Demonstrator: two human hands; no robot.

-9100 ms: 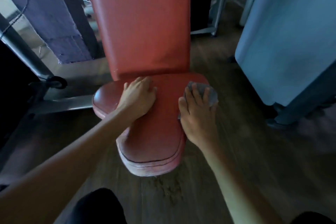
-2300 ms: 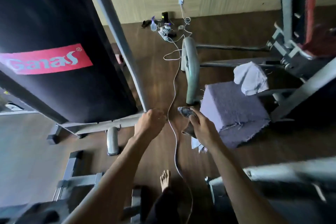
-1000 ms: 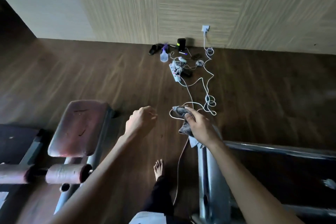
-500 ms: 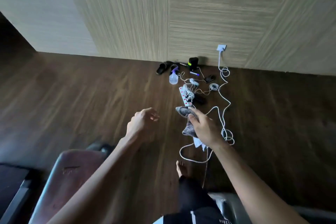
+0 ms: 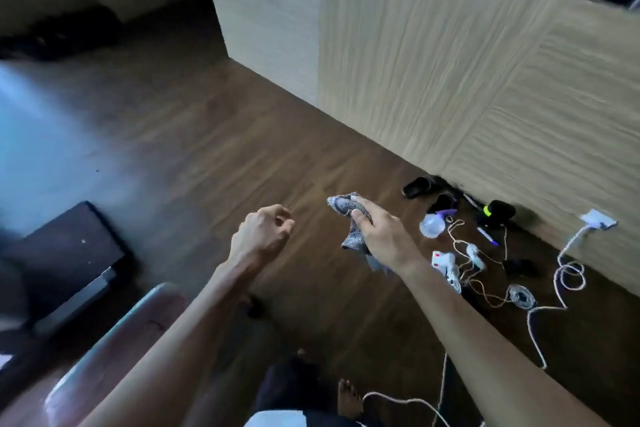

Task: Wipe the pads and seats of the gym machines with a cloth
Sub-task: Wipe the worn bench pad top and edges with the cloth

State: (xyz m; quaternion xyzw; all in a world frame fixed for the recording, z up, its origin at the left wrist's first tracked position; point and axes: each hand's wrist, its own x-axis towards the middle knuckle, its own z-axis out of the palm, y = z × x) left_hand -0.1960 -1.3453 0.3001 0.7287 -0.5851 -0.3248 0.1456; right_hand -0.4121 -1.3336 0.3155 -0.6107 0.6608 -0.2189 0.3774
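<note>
Change in view: I am watching the view swing to the left; the wall (image 5: 450, 62) is now showing an outer corner at 12 o'clock, where half a second ago it was facing me flat.
Change in clutter: the spray bottle (image 5: 432, 225), power strip (image 5: 445, 262) and white cable (image 5: 568, 274) are now sitting at 3 o'clock of the picture, beside my view of the right arm; before, they were lying straight ahead at 12.
Change in seat: the red seat pad (image 5: 114, 357) is staying at 7 o'clock, now with the left forearm crossing over its far end.
Left hand: the left hand (image 5: 263, 232) is hanging in the air over the floor (image 5: 207, 149) near the centre, knuckles up, fingers loosely curled in and holding nothing, much as before.
Right hand: the right hand (image 5: 377, 232) is reaching forward at about 2 o'clock of the left one, well apart from it, still pinching the cloth between thumb and fingers.
Cloth: the grey cloth (image 5: 348, 215) is bunching out ahead of the fingertips and drooping below the palm, clear of the floor and of every pad.
Other: a dark pad (image 5: 65, 250) is lying at 9 o'clock; a bare foot (image 5: 348, 395) is showing at 6.
</note>
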